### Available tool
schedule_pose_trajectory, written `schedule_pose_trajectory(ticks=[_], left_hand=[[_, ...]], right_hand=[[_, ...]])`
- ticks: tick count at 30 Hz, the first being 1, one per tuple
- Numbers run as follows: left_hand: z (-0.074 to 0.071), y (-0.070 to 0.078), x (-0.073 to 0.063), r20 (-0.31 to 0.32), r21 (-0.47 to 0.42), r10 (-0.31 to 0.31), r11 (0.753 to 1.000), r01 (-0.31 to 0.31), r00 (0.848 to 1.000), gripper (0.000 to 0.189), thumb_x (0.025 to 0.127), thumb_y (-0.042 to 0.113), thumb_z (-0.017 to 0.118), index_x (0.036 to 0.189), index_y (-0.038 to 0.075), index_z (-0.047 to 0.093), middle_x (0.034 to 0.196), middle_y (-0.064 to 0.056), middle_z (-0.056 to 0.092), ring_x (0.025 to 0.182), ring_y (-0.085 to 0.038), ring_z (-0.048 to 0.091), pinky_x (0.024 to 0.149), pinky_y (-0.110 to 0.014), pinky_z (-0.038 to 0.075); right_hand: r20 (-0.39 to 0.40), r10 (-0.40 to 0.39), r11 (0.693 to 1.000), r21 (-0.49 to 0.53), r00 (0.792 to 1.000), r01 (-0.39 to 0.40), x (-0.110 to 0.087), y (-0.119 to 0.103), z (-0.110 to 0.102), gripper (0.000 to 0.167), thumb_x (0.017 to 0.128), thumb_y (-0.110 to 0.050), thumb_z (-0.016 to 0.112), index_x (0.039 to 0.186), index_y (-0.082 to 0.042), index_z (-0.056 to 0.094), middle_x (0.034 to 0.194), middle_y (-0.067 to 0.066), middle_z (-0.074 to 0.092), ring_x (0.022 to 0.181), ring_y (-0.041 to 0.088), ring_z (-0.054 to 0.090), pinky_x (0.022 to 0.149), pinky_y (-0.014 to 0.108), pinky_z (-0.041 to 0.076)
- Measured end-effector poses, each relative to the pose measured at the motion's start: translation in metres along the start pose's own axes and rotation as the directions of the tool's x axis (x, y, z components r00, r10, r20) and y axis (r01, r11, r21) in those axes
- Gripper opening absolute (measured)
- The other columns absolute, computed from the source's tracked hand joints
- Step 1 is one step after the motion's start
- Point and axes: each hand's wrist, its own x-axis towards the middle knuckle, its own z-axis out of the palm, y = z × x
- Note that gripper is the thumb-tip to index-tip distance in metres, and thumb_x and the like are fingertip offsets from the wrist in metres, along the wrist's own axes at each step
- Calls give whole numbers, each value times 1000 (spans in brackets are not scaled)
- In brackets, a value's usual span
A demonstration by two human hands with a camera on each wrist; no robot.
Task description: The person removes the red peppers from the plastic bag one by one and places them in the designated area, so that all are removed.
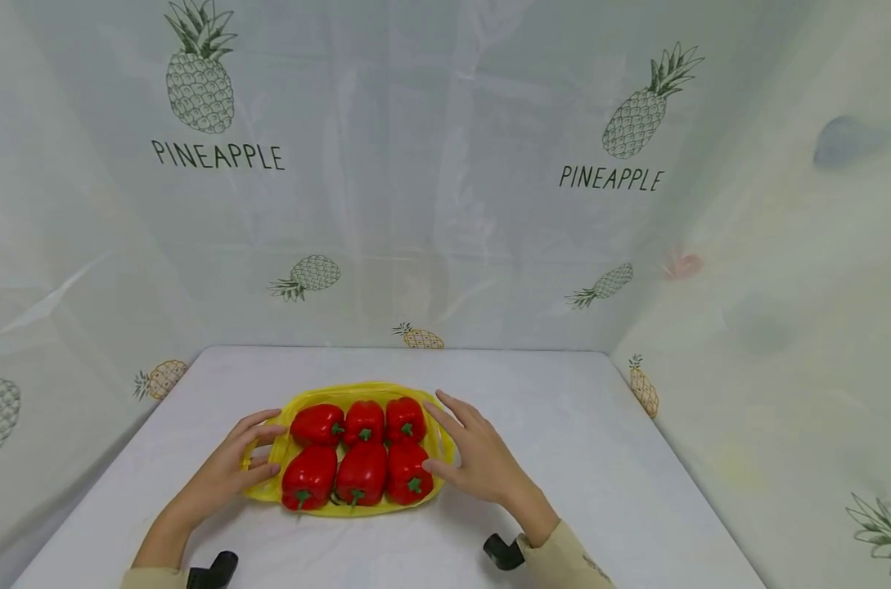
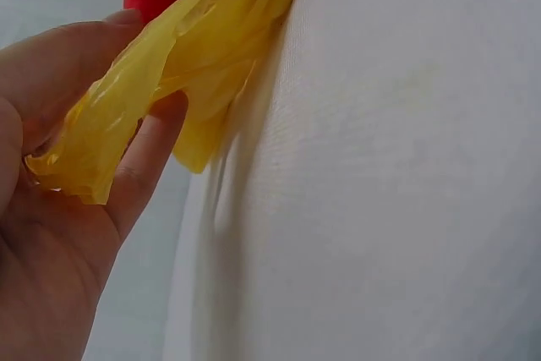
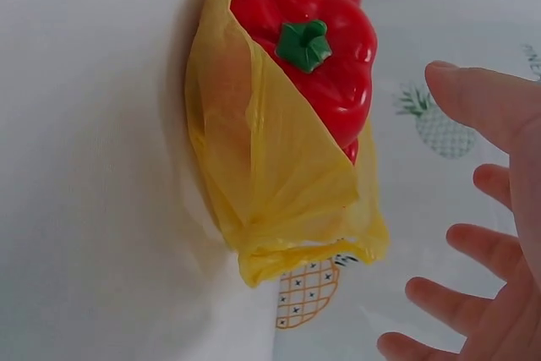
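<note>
Several red bell peppers (image 1: 362, 473) with green stems lie in two rows on a spread yellow plastic bag (image 1: 375, 511). At the bag's left end is my left hand (image 1: 231, 462), fingers apart and reaching toward the peppers. In the left wrist view, a loose yellow strip of the bag (image 2: 127, 107) passes between the thumb and the other fingers of that hand, touching it; part of the palm is hidden. My right hand (image 1: 482, 454) hovers beside the right end with spread fingers. The right wrist view shows it apart from a pepper (image 3: 325, 65) and holding nothing.
A white-covered table (image 1: 592, 458) lies under the bag. Behind it hangs a pale curtain (image 1: 445, 188) printed with pineapples, and similar sheets line both sides. Black devices (image 1: 504, 552) are strapped at both wrists.
</note>
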Motion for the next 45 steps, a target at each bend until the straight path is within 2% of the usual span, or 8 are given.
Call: schedule_pose_trajectory(ticks=[2, 5, 11, 17, 23, 31, 38, 45], left_hand=[[0, 0, 2, 14, -13, 2, 1000, -2, 1000, 54, 95, 11, 80, 144, 4, 59, 166, -14, 31, 140, -51, 50, 99, -42, 60], [-1, 0, 4, 24, -29, 0, 1000, 0, 1000, 54, 94, 8, 80, 143, 2, 58, 166, -15, 30, 140, -53, 50, 99, -41, 61], [-1, -3, 6, 21, -49, -20, 999, 21, 1000, 54, 94, 8, 81, 143, 2, 59, 167, -15, 26, 138, -54, 52, 98, -37, 62], [-1, -4, 7, 16, -47, -30, 998, 31, 999, 52, 93, 9, 82, 141, 3, 61, 168, -15, 25, 139, -54, 51, 99, -39, 61], [-1, -3, 7, 15, -30, -34, 999, 34, 999, 62, 93, 11, 82, 149, 5, 55, 167, -15, 28, 139, -52, 52, 100, -38, 60], [0, -5, 6, 11, -30, -26, 999, 27, 1000, 62, 93, 10, 82, 149, 4, 54, 167, -14, 28, 137, -51, 53, 100, -38, 60], [-1, -6, 6, 9, -42, -29, 999, 29, 1000, 65, 94, 11, 82, 152, 6, 52, 167, -15, 29, 138, -51, 53, 101, -39, 60], [-1, -7, 6, 12, -43, -28, 999, 29, 1000, 64, 94, 9, 82, 150, 5, 54, 168, -15, 28, 139, -50, 53, 101, -39, 60]], right_hand=[[9, 3, 1000, 13, 1000, -3, 1, 0, 2, 82, 95, -46, 78, 165, -25, 40, 173, 0, 31, 155, 27, 37, 121, 60, 42], [16, 0, 999, 35, 1000, 0, 2, 1, 4, 81, 95, -45, 79, 165, -26, 41, 173, 2, 33, 154, 27, 38, 119, 60, 44], [37, -25, 996, 82, 999, 22, 3, 1, 9, 72, 96, -40, 80, 160, -25, 49, 172, 5, 33, 155, 27, 36, 115, 57, 50], [56, -33, 995, 101, 998, 27, 5, -1, 11, 67, 96, -38, 80, 156, -27, 54, 171, 5, 36, 154, 26, 37, 113, 53, 53], [79, -25, 992, 127, 997, 15, 8, -4, 10, 66, 96, -36, 81, 155, -25, 55, 168, 3, 41, 152, 26, 39, 113, 52, 53], [185, -38, 984, 177, 982, 5, 12, -4, 16, 66, 96, -35, 81, 156, -26, 55, 164, 0, 44, 150, 25, 43, 115, 50, 51], [207, -85, 981, 188, 975, 46, 15, -5, 19, 62, 96, -32, 81, 153, -25, 59, 160, -1, 49, 147, 23, 45, 114, 46, 53], [252, -119, 982, 176, 960, 75, 22, -7, 23, 51, 97, -31, 80, 145, -25, 66, 154, -1, 55, 142, 20, 49, 113, 40, 53]])
